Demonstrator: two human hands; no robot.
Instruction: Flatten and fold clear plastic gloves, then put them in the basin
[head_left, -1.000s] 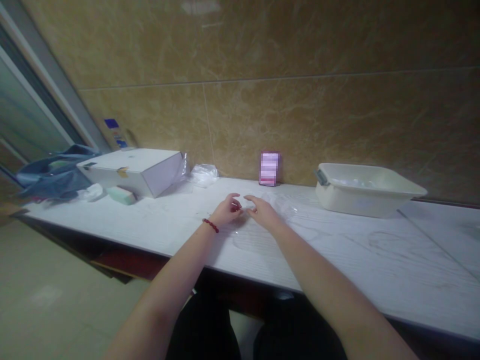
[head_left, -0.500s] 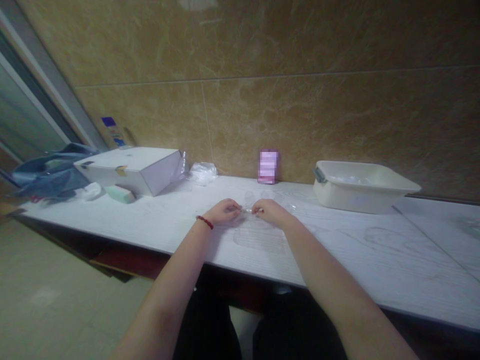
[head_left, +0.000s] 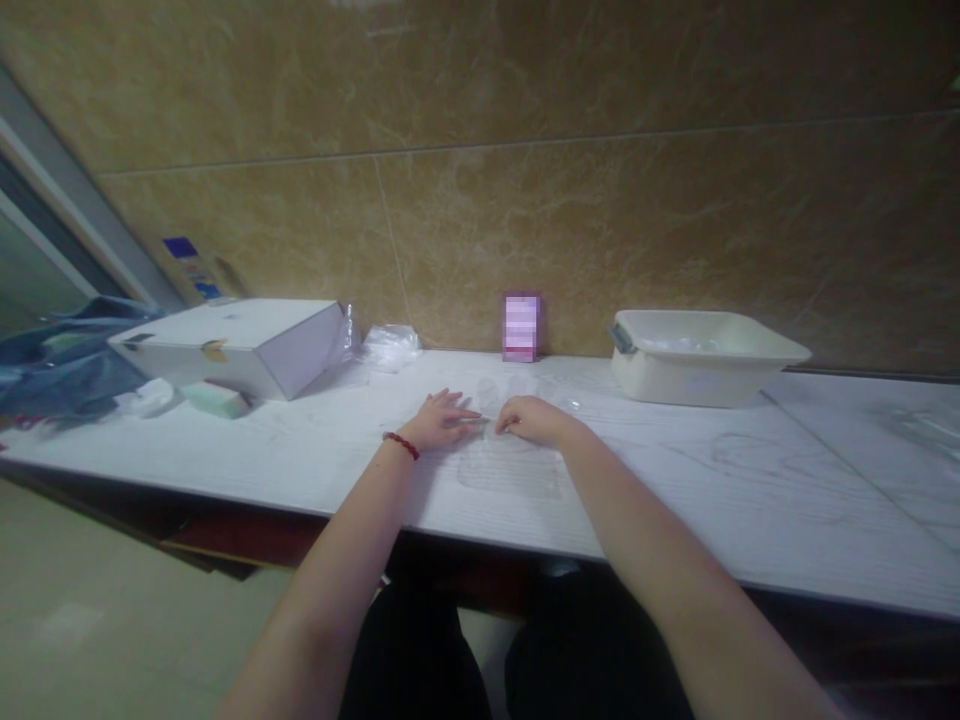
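A clear plastic bag (head_left: 510, 472) lies flat on the white wood-grain table in front of me; its outline is faint. My left hand (head_left: 442, 420), with a red bead bracelet on the wrist, rests at the bag's left side with fingers stretched and spread. Its fingertips reach a thin whitish edge between the hands. From the right, my right hand (head_left: 525, 420) pinches the bag's clear plastic near that edge, its fingertips partly hidden. More see-through plastic spreads just behind the hands.
At the left stand a white box (head_left: 225, 330), a pale green sponge (head_left: 215, 399) and blue cloth (head_left: 75, 360). Crumpled plastic bags (head_left: 391, 346) lie beside the box. A blurred pink phone-like object (head_left: 521, 328) leans on the wall. A cream tub (head_left: 697, 380) stands at right.
My left hand has opened from a pinch, its fingers now spread. My right hand keeps its pinch. The view has shifted slightly, moving the background left.
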